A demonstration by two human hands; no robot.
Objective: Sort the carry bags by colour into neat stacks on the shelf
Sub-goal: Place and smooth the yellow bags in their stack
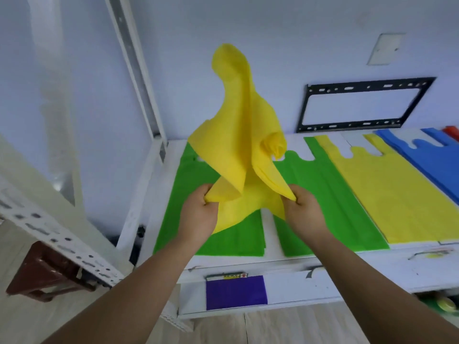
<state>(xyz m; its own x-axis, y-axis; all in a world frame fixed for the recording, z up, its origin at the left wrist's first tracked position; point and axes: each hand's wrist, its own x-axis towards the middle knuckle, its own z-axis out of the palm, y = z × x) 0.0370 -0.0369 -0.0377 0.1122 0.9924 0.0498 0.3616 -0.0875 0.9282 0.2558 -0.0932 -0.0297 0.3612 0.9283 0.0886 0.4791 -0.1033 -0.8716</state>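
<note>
Holding a yellow bag aloft over the green stacks, left hand and right hand each pinching a corner; next we lay it on the yellow stack at 3 o'clock.

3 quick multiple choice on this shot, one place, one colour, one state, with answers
1. Where does the flat yellow stack lie? A leftmost B between the green stacks and the blue stack C rightmost
2. What colour is the held bag? A yellow B red C blue
3. How is the held bag? A folded flat B knotted shut C billowing upward
Answers: B, green on its left, blue on its right; A, plainly yellow; C, left hand and right hand pinch its lower corners, the rest rises.
</note>
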